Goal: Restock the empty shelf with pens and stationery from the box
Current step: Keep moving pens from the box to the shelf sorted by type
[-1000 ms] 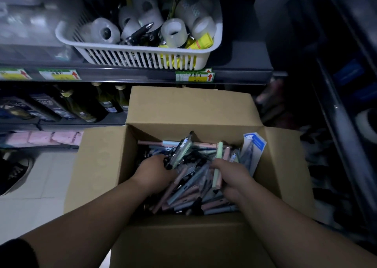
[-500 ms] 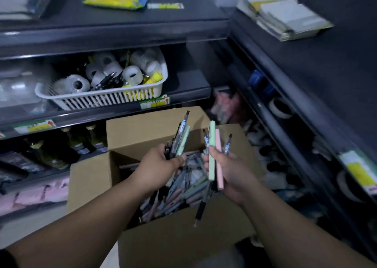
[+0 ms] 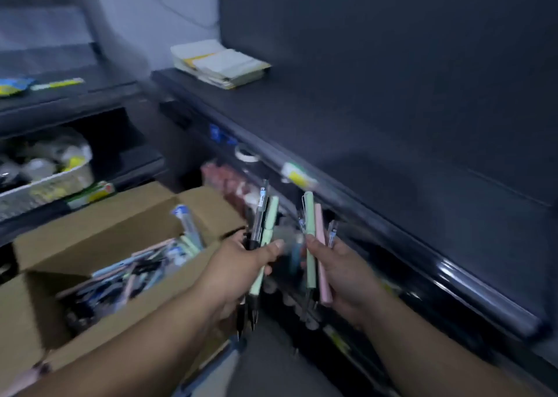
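— What's nearest?
— Both hands, just right of the cardboard box (image 3: 99, 233). The left hand (image 3: 241, 263) grips a bundle that includes a black pen (image 3: 260, 215) and a pale green pen (image 3: 268, 227), thumb curled across them. The right hand (image 3: 341, 273) holds a green pen (image 3: 309, 233), a pink pen (image 3: 319, 230) and clear pens (image 3: 332, 233), upright.
— And the box?
— Open at the left, loose pens (image 3: 126, 279) heaped inside.
— Farther?
— A dark shelf (image 3: 392, 143) runs along the right; a stack of paper pads (image 3: 220, 64) lies at its far end.
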{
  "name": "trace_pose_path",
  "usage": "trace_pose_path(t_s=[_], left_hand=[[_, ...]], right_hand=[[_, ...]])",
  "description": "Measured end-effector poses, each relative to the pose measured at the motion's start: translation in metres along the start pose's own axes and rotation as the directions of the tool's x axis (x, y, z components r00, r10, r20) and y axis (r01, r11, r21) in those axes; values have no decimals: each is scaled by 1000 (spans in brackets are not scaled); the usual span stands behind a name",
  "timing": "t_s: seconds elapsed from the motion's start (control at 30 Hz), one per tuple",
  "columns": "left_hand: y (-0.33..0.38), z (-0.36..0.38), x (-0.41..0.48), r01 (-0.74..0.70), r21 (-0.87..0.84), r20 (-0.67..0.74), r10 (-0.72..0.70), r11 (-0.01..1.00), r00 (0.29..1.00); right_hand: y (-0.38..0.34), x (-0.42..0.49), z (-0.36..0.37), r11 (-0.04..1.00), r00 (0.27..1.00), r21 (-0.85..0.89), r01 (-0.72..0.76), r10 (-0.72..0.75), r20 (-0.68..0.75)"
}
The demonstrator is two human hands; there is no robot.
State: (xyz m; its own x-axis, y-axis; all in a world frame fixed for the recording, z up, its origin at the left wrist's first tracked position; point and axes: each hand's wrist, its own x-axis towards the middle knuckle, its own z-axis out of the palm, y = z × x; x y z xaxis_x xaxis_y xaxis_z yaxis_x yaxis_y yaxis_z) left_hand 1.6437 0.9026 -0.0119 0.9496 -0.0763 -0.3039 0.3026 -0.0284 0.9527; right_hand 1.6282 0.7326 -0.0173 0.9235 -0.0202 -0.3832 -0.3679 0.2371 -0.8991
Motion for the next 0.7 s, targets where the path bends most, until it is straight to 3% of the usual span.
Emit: trace_pose_path(t_s=[0.17,0.3,0.47,0.7], left_hand=[[-4,158,-64,4,67,269,-22,998,963],[-12,277,-120,-86,170,489,-8,982,872],[-19,404,-194,-129,219,728,-74,967,681],[-15,511,-269,-308,313,887,-161,898,432]], right_hand=[[-22,-112,-153,991,970,111,74,-46,-240],[-34,-211,-268,925,879,268,270,-124,-460],[-33,-317,-368,775,723,402,487,-100,-683],[-24,-412,-445,598,554,404,692,-82,-828]])
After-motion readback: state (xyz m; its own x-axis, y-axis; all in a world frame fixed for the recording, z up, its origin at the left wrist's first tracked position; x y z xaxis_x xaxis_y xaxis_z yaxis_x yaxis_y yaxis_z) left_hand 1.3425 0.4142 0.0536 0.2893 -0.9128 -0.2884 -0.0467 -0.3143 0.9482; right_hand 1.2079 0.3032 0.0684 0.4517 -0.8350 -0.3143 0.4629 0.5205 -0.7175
